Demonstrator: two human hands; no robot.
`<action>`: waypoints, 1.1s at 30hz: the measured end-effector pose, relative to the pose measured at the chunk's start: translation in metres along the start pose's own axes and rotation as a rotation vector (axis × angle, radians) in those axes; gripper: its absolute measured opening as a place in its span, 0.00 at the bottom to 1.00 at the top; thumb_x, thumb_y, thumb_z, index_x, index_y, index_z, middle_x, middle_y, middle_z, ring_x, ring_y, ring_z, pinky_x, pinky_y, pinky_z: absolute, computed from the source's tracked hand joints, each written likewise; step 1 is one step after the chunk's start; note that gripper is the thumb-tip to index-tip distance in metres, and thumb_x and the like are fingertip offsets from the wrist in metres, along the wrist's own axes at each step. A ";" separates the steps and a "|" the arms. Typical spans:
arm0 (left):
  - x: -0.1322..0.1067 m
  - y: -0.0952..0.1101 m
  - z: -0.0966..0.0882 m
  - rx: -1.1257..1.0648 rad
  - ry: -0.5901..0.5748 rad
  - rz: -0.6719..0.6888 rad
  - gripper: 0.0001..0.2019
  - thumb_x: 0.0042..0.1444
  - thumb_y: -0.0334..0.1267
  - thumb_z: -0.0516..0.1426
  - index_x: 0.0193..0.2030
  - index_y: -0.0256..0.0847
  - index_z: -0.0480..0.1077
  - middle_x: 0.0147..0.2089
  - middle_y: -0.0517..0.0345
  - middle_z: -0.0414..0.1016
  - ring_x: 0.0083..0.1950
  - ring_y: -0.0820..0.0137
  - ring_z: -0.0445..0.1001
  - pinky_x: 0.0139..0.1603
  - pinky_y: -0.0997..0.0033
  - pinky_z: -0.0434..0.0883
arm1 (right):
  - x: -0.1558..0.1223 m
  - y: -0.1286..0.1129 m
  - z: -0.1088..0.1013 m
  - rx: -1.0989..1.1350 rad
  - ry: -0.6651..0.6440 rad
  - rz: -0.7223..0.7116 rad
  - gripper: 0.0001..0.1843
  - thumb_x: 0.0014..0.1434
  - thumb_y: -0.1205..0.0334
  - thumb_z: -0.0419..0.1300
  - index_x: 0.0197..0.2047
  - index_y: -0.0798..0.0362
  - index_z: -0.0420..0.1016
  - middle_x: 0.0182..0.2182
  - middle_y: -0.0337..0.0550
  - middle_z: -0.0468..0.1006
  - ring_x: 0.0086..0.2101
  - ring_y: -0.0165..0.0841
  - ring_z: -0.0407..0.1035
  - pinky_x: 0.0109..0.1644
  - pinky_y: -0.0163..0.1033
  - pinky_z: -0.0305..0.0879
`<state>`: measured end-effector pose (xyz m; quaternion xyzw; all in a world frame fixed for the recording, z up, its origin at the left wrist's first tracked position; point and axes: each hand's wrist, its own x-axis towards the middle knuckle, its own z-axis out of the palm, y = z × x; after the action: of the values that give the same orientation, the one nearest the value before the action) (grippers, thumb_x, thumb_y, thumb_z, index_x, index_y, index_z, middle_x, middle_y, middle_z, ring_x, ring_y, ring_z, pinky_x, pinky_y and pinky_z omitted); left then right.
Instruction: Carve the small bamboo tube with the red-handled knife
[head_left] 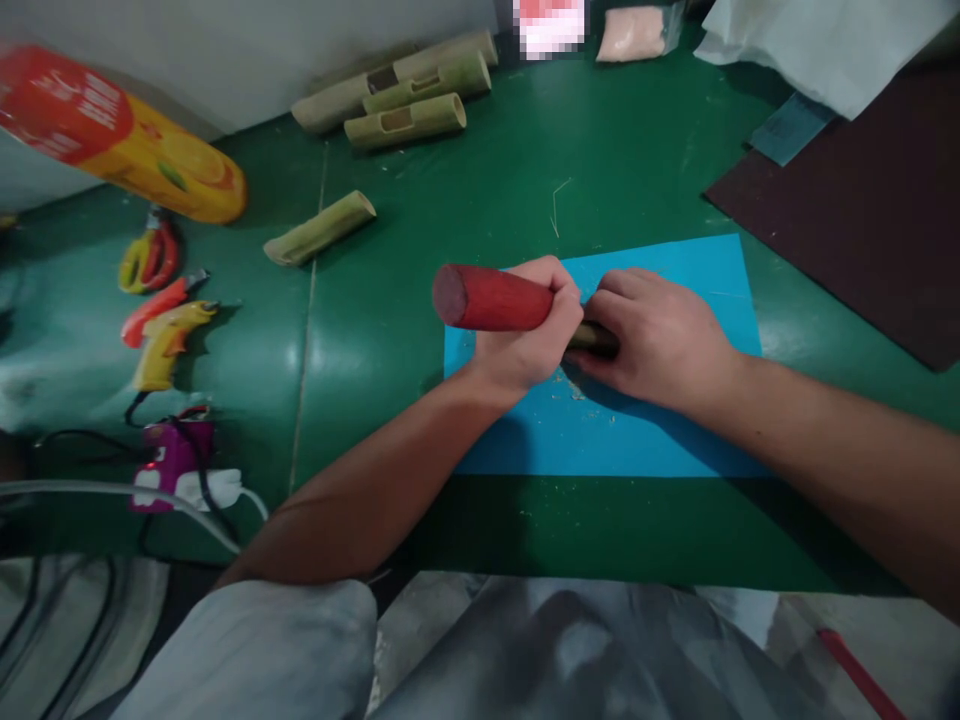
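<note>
red handle (506, 299) | thick, flat-ended | dark piece (598, 339) | mostly hidden, perhaps bamboo

Table: glossy green top (397, 380), pale seam across
Under the hands: bright-blue rectangular sheet (592, 445)
Wall edge: three notched, pale bamboo tubes (439, 115)
Nearer: one short, pale-green bamboo piece (322, 230)
Person's left: red-and-yellow-handled scissors (154, 258), yellow gun-shaped tool (165, 350)
Person's right: dark-brown flat sheet (855, 220)
</note>
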<state>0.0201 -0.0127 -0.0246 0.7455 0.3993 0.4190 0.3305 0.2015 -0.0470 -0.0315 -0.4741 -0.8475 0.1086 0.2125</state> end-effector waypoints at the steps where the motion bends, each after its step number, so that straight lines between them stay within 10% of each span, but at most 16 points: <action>1: 0.000 0.000 0.000 0.004 0.006 0.007 0.15 0.65 0.39 0.58 0.26 0.47 0.64 0.26 0.62 0.67 0.31 0.67 0.70 0.36 0.62 0.70 | 0.000 0.000 0.000 0.002 0.004 -0.001 0.07 0.66 0.57 0.65 0.40 0.51 0.76 0.39 0.50 0.79 0.39 0.41 0.68 0.40 0.47 0.52; 33: 0.009 0.008 0.001 0.027 -0.098 -0.112 0.15 0.62 0.33 0.58 0.24 0.46 0.61 0.25 0.62 0.62 0.32 0.69 0.69 0.38 0.63 0.70 | -0.001 0.010 -0.002 0.088 0.051 -0.096 0.14 0.70 0.53 0.61 0.32 0.47 0.67 0.32 0.44 0.70 0.35 0.38 0.64 0.37 0.46 0.53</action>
<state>0.0262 -0.0089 -0.0155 0.7461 0.4295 0.3571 0.3626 0.2106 -0.0427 -0.0342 -0.4257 -0.8581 0.1233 0.2594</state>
